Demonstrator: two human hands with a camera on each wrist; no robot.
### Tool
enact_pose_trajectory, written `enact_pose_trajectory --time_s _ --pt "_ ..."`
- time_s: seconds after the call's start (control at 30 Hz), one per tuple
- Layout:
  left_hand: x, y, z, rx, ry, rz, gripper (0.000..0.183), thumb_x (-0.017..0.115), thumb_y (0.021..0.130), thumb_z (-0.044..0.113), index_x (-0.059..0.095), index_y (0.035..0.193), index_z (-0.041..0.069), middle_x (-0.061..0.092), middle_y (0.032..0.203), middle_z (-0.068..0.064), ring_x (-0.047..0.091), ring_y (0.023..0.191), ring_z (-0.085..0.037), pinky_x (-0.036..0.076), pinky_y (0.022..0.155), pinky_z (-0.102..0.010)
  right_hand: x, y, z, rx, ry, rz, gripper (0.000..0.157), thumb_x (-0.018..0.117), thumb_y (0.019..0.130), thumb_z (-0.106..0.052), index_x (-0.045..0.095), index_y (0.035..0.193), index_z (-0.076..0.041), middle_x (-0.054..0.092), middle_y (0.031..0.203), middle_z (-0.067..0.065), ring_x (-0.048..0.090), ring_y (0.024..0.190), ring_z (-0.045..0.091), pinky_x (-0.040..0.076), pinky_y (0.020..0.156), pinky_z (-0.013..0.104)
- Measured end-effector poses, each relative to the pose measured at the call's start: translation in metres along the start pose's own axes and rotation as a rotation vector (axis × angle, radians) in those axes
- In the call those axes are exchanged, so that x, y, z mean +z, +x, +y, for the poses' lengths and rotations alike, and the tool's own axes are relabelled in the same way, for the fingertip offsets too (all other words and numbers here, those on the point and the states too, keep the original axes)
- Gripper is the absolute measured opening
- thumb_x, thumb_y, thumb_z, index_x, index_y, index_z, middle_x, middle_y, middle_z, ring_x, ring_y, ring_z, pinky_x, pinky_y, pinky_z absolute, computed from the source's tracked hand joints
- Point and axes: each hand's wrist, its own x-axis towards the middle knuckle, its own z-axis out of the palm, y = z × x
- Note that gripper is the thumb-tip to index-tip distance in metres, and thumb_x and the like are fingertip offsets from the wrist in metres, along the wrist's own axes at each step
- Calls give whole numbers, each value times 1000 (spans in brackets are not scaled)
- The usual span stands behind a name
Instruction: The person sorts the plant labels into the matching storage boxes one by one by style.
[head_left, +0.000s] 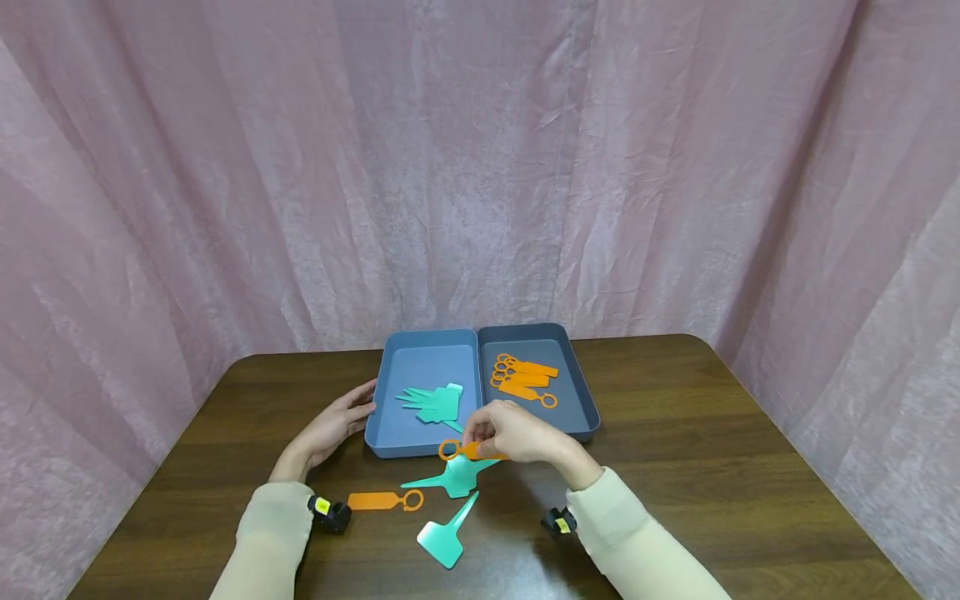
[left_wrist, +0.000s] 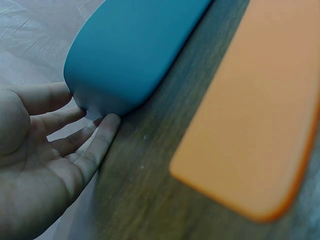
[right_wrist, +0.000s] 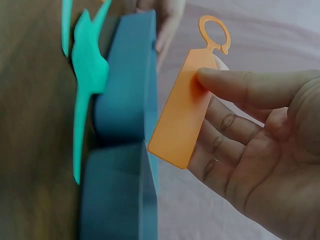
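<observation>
My right hand pinches an orange ring-ended plant tag between thumb and fingers, above the front edge of the trays. With fairly straight fingers, my left hand touches the left side of the blue tray; in the left wrist view its fingertips rest at the tray's corner. Green T-shaped plant labels lie in that tray. Several orange tags lie in the dark grey tray beside it. Below my right hand, green labels overlap on the table.
Nearer the front of the wooden table lie another orange tag and a single green label. The two trays stand side by side near the back edge. A pink curtain hangs behind the table.
</observation>
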Motion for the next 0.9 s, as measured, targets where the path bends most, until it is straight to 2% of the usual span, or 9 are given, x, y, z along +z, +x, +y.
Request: enact_pose_trajectory --time_s 0.27,0.4,0.53,0.73,0.9 --pt "1 -2 1 -4 1 -1 61 39 114 16 11 168 7 13 171 -24 24 154 -43 23 125 -60 -36 -16 14 43 64 87 15 68 91 8 74 96 -5 70 90 9 58 80 17 52 74 30" --pt "0 -2 0 -4 -4 -1 62 40 114 16 11 168 7 13 171 -24 23 154 -43 22 125 -60 -54 -25 24 48 40 164 13 70 91 6 74 99 -3 69 90 9 61 80 18 54 74 31" --pt "0 -1 -1 -2 -4 -3 62 40 114 17 11 168 7 13 171 -24 24 154 -43 23 125 -60 -69 -33 32 98 40 241 13 71 93 5 74 103 -2 68 91 8 62 82 21 55 73 35" --pt "-1 -2 0 2 0 -3 62 41 114 17 12 168 7 14 171 -24 25 154 -44 23 125 -60 -79 -39 40 126 72 271 14 68 94 6 73 106 0 69 91 12 64 81 28 58 73 45" --pt "-1 -1 0 2 4 -5 62 41 114 17 12 168 8 14 171 -24 25 154 -43 23 125 -60 -81 -39 45 116 84 282 15 68 94 7 73 106 1 71 90 15 66 78 27 57 69 39"
